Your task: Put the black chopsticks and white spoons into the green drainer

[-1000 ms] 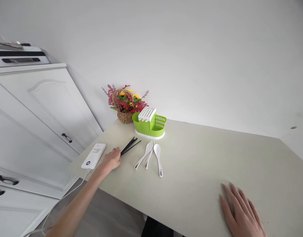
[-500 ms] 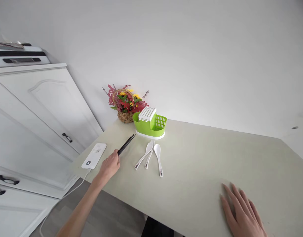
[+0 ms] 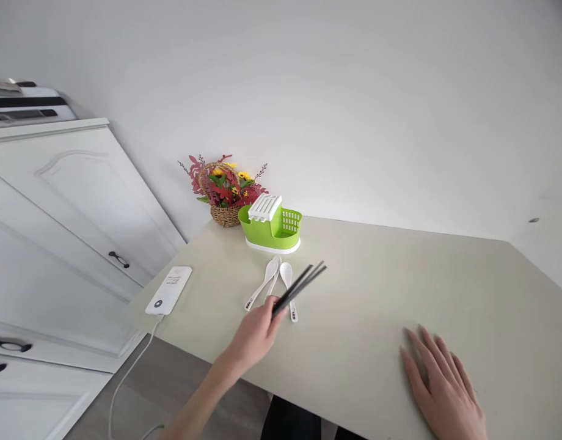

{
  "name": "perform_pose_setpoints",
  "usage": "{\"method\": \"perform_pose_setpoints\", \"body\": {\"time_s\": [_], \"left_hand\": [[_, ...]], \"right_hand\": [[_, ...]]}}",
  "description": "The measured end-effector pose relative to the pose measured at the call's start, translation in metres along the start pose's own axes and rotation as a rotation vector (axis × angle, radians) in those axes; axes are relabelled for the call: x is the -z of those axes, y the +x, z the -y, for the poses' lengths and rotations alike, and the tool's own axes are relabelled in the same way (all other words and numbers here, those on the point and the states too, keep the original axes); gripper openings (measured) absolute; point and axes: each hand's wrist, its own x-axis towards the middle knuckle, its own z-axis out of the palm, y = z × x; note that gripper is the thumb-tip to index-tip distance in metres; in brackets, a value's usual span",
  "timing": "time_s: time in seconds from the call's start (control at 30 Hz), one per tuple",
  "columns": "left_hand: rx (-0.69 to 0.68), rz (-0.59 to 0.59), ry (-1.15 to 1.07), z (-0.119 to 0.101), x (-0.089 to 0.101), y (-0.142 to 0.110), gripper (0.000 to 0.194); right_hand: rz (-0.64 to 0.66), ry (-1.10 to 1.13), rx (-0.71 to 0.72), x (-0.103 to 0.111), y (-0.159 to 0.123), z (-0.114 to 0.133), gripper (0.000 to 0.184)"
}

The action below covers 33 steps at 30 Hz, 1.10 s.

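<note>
My left hand (image 3: 257,330) is closed around several black chopsticks (image 3: 302,286), whose tips point up and to the right. It hovers over the near ends of three white spoons and hides part of them. One spoon (image 3: 259,287) lies on the left, another (image 3: 274,278) overlaps beside it, and a third spoon (image 3: 286,274) lies to the right. Behind the spoons stands a green utensil holder (image 3: 262,234) with a white slotted top and white base. My right hand (image 3: 446,385) rests on the table with its fingers spread, holding nothing.
A wicker basket of artificial flowers (image 3: 226,214) stands behind the holder, near the wall. On the left of the table (image 3: 363,305) lies a white power bank (image 3: 170,290) with a cable (image 3: 129,370) hanging over the edge. A white cabinet (image 3: 79,244) adjoins the left side.
My left hand has carried the chopsticks to the right, from left of the spoons to over them. The view has shifted slightly; my right hand stays spread on the table.
</note>
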Motion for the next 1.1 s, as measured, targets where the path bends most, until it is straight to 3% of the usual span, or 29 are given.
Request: {"method": "perform_pose_setpoints", "body": {"time_s": [0.17, 0.33, 0.73, 0.93, 1.1], "left_hand": [[-0.107, 0.077, 0.256, -0.034, -0.047, 0.015, 0.026], [-0.130, 0.064, 0.401, -0.054, -0.075, 0.027, 0.021], [-0.212, 0.124, 0.497, -0.074, -0.088, 0.029, 0.052], [-0.236, 0.033, 0.569, -0.070, -0.099, 0.024, 0.068], [-0.226, -0.021, 0.576, -0.064, -0.104, 0.022, 0.066]], "right_hand": [[-0.015, -0.001, 0.008, 0.007, 0.002, 0.009, 0.065], [-0.012, 0.002, 0.010, 0.010, 0.005, 0.011, 0.064], [-0.055, 0.002, 0.057, 0.010, 0.007, 0.010, 0.061], [-0.063, -0.001, 0.066, 0.013, 0.008, 0.011, 0.059], [-0.063, -0.015, 0.072, 0.013, 0.008, 0.011, 0.059]]}}
